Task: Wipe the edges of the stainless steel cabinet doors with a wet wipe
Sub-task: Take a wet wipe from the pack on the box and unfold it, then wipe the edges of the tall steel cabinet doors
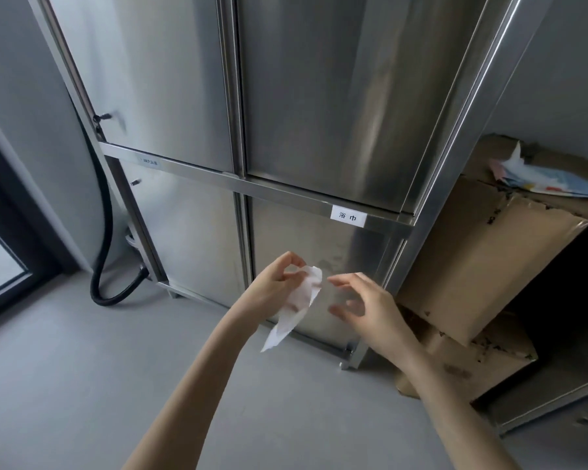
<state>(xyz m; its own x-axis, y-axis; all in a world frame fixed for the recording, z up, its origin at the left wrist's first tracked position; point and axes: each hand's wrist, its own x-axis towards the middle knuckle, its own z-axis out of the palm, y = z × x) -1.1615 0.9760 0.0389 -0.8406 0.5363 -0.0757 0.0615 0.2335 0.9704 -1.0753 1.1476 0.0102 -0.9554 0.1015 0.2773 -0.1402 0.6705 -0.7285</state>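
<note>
In front of the lower right door [350, 252] of the stainless steel cabinet [319, 96], the left hand [272, 283] pinches the top of a white wet wipe [301, 296] between thumb and fingertips, and the wipe hangs crumpled and loose below it, clear of the metal. The right hand [364, 300] hovers just beside the wipe with fingers spread and lightly bent, grasping nothing. By my reading this is a readying step: the wipe is being opened out or refolded, and no edge is under it yet. The next move calls for gathering the wipe into a flat pad over the fingertips, then pressing it to a door edge, perhaps the vertical seam [243, 239] between the two lower doors (the one nearest the left hand), and running along it with steady contact. Hard to make out: the right hand's fingertips are blurred, so whether one touches the wipe I cannot tell; the wipe's wetness does not show; the small label [149, 161] at the left of the crossbar [286, 195] is unreadable; the cabinet's top is cut off, and cardboard boxes [489, 252] crowd its right side, hiding the lower part of that flank
</note>
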